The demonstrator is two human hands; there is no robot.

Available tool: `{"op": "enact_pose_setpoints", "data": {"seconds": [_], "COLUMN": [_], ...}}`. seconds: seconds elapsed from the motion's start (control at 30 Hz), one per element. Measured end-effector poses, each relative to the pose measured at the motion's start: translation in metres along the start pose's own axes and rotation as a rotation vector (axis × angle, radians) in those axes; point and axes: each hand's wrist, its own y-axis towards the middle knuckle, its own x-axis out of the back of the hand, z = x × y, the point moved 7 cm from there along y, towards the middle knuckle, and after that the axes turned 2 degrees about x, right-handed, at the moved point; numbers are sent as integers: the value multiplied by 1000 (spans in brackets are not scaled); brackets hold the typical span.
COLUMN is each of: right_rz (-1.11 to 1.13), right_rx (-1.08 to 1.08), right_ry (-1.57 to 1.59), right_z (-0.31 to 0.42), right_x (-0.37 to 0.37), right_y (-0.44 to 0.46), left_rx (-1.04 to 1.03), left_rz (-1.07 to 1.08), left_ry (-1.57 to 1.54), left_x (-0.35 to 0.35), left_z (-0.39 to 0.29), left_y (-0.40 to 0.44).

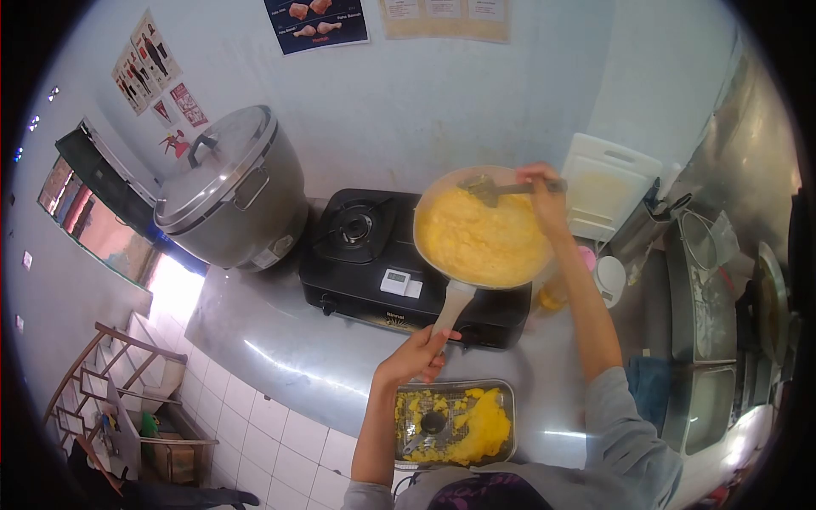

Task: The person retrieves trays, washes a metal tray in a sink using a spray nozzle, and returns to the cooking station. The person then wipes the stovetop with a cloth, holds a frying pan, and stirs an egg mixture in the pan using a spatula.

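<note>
two hands work here, both closed: the left hand grips the handle of a pan, and the right hand grips a spatula, its head in or just over the yellow mixture. the pan lies just beyond the left hand, over a black stove. to stir well, the left hand should probably hold the handle firm while the right sweeps the spatula evenly across the base and around the rim, so nothing catches or spills. counted outward from the left hand: one pan, one spatula, one white timer and one bare burner beyond it leftward, one metal tray of yellow pieces nearer the body, one large lidded pot farthest left on the surface.
</note>
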Motion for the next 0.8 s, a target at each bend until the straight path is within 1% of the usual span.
{"op": "enact_pose_setpoints", "data": {"seconds": [0.03,0.07,0.13,0.17,0.23,0.33,0.5,0.57,0.67,0.73,0.77,0.8], "right_rz": [-78,-76,-193,-190,-244,-280,-274,-266,-224,-197,-200,-136], "right_rx": [-8,-11,-66,-69,-160,-214,-283,-304,-338,-417,-418,-465], "right_ry": [94,95,347,348,497,533,561,574,644,729,731,723], "right_z": [-8,-14,-31,-36,-53,-71,-85,-89,-93,-93,-88,-83], "right_x": [2,-1,0,-1,0,-3,-20,-31,-57,-80,-86,-95], "right_y": [6,11,22,28,38,53,70,75,75,73,73,72], "left_rx": [1,1,11,20,17,11,1,31,22,30,35,37], "left_rz": [-10,-20,-28,-32,-31,-31,-31,-27,-26,-29,-30,-30], "left_ry": [17,33,27,23,28,52,69,70,90,97,106,107], "left_x": [0,0,0,0,0,-1,-1,-1,-1,-1,-1,1], "left_z": [-1,-3,-3,-3,-4,-7,-9,-9,-11,-12,-12,-11], "left_y": [0,-1,-1,-2,-2,-3,-2,-2,-2,-3,-3,-2]}}
